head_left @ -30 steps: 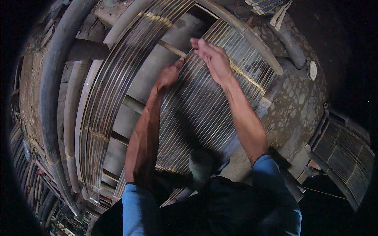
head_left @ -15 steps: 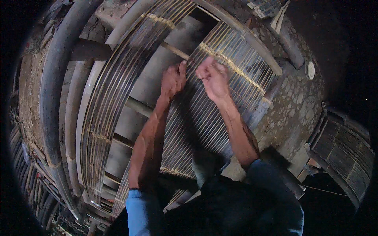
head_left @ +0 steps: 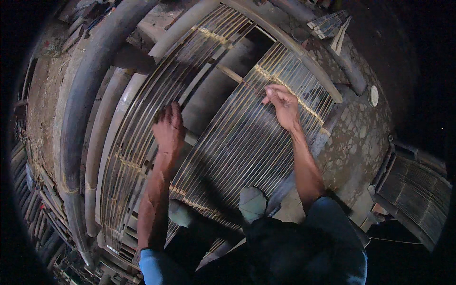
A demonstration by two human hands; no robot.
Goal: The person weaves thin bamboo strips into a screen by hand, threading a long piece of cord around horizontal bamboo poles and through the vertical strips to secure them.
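My left hand (head_left: 168, 130) has its fingers closed around a thin slat (head_left: 209, 68) at the inner edge of the left group of slats (head_left: 137, 114). That slat stands slightly apart from its neighbours. Over the right group of slats (head_left: 242, 137), my right hand (head_left: 285, 105) is raised with thumb and fingertips pinched together; whatever they hold is too small to make out. A pale binding band (head_left: 304, 97) crosses the right group just beyond this hand. An open gap with a crossbar (head_left: 230, 72) lies between the two groups.
Thick poles (head_left: 76, 118) run along the left side, and another rail (head_left: 294, 45) crosses the far end. My feet (head_left: 252, 203) are at the near part of the slats. Stony ground (head_left: 349, 137) and a dark slatted panel (head_left: 413, 190) lie to the right.
My left hand has moved left and nearer, from the gap to the left slats, where a slat now stands apart. My right hand has shifted right and slightly nearer. The view has also shifted.
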